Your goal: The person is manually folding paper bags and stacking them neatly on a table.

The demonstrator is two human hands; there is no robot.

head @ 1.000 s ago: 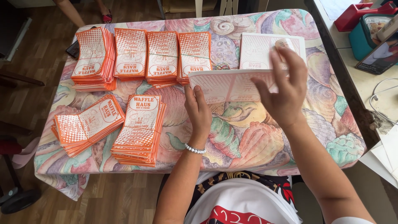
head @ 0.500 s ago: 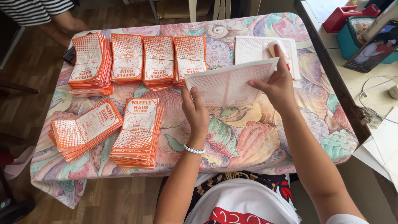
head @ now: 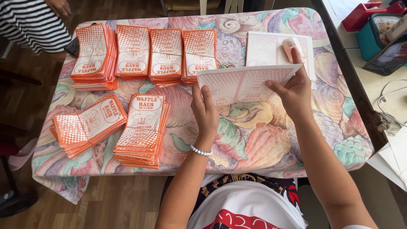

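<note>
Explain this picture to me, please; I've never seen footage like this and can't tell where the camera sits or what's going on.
The camera is worn on a person's head and looks down at their own two bare hands. The left hand and right hand hold one pale printed sheet between them, above a table covered by a shell-patterned cloth. On the cloth lie six stacks of orange-and-white paper bags: four in a far row, two nearer. A flat pile of pale sheets lies behind the hands. Another person in a striped garment stands at the top left.

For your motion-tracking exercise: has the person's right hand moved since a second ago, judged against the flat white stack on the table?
Yes. The right hand came down toward the person, from over the flat white stack to its near edge, gripping the sheet.
</note>
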